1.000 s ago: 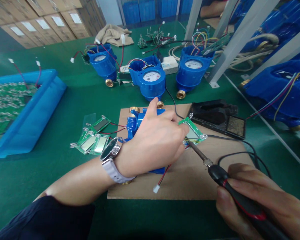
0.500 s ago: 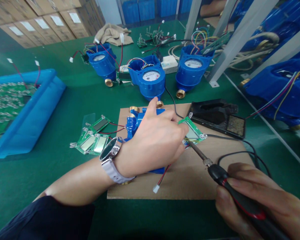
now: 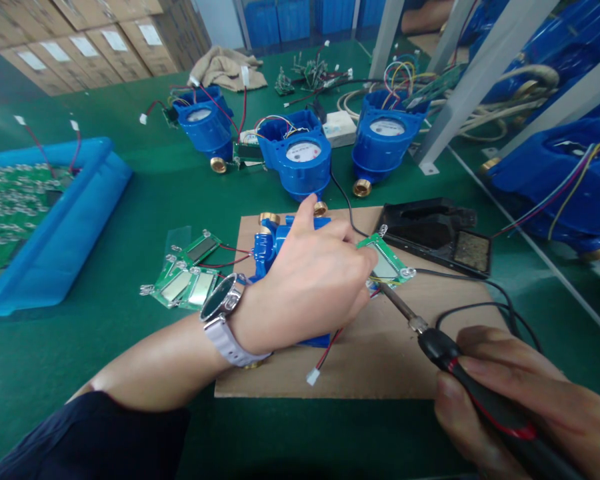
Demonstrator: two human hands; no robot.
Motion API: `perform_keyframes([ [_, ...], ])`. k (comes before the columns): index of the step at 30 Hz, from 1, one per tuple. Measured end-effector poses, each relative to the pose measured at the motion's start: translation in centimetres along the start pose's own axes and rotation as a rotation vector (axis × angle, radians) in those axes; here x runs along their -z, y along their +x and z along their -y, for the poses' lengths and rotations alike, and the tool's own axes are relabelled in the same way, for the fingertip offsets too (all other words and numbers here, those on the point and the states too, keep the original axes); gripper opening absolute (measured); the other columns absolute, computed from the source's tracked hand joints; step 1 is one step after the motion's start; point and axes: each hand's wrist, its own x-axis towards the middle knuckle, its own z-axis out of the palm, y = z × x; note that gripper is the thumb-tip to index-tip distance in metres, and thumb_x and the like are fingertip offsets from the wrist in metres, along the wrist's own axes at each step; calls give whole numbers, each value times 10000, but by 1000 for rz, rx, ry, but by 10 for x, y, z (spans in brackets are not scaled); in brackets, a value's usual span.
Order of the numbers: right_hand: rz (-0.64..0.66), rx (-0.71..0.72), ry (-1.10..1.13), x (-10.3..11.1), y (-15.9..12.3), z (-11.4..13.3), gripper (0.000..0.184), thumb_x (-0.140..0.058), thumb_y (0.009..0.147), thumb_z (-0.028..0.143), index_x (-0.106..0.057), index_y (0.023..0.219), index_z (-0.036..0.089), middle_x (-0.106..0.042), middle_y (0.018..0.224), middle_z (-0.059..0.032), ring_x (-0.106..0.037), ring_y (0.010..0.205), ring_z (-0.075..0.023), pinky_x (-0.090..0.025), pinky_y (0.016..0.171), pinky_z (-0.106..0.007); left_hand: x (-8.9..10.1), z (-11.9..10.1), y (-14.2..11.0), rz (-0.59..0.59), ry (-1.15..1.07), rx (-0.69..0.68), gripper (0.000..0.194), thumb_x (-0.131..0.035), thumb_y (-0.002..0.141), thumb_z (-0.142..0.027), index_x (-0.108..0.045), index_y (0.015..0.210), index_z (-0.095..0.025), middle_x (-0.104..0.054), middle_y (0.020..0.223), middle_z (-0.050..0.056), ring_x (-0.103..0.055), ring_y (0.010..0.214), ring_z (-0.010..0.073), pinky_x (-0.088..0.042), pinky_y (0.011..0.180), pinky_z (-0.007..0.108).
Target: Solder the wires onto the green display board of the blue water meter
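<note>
My left hand (image 3: 315, 280), wearing a watch, is closed and pinches the near-left edge of a green circuit board with a display (image 3: 386, 263). Its fingertips and part of the board's edge are hidden behind the hand. Beneath the hand lies a blue water meter (image 3: 265, 250), mostly covered. My right hand (image 3: 520, 393) is wrapped around the black and red handle of a soldering iron (image 3: 440, 347). The iron's tip is at the board's lower edge, by thin coloured wires; whether it touches them I cannot tell. A red and black lead with a white plug (image 3: 313, 376) hangs below.
Cardboard (image 3: 380, 360) lies under the work. Several display boards (image 3: 200, 288) are to the left, beside a blue bin (image 3: 75, 247) of boards. Behind stand three blue meters (image 3: 305, 173). A black soldering iron stand (image 3: 425, 230) is at right, near a metal post (image 3: 465, 93).
My right hand and the soldering iron have shifted very slightly to the right. My left hand and the circuit board stay practically in place.
</note>
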Motion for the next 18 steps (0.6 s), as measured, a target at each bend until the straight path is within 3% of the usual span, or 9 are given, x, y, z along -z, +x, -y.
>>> perform_keyframes([
  [3, -70, -2, 4, 0, -2, 1, 153, -602, 829, 115, -519, 956, 133, -566, 744, -39, -587, 700, -113, -521, 612, -225, 0, 0, 0, 0, 3, 5, 137, -569, 816, -231, -636, 714, -168, -568, 706, 26, -578, 885, 205, -196, 1077, 649],
  [9, 41, -18, 37, 1, -1, 5, 102, -623, 821, 106, -547, 877, 144, -567, 745, -40, -585, 705, -105, -532, 633, -229, 0, 0, 0, -23, -18, -4, 109, -592, 808, -231, -653, 745, -168, -566, 697, 21, -585, 871, 199, -217, 1076, 634],
  [13, -30, -15, 10, 0, 0, 2, 177, -623, 823, 113, -524, 969, 129, -578, 774, -58, -598, 728, -125, -535, 632, -241, 0, 0, 0, -43, -18, -12, 118, -590, 808, -236, -647, 730, -167, -564, 699, 22, -587, 865, 202, -221, 1070, 637],
  [18, 8, 25, -7, 3, -2, 1, 187, -617, 827, 108, -520, 985, 129, -582, 749, -56, -601, 707, -130, -534, 609, -246, 0, 0, 0, -32, -7, -4, 117, -574, 811, -225, -650, 742, -169, -571, 713, 25, -585, 872, 199, -214, 1080, 627],
])
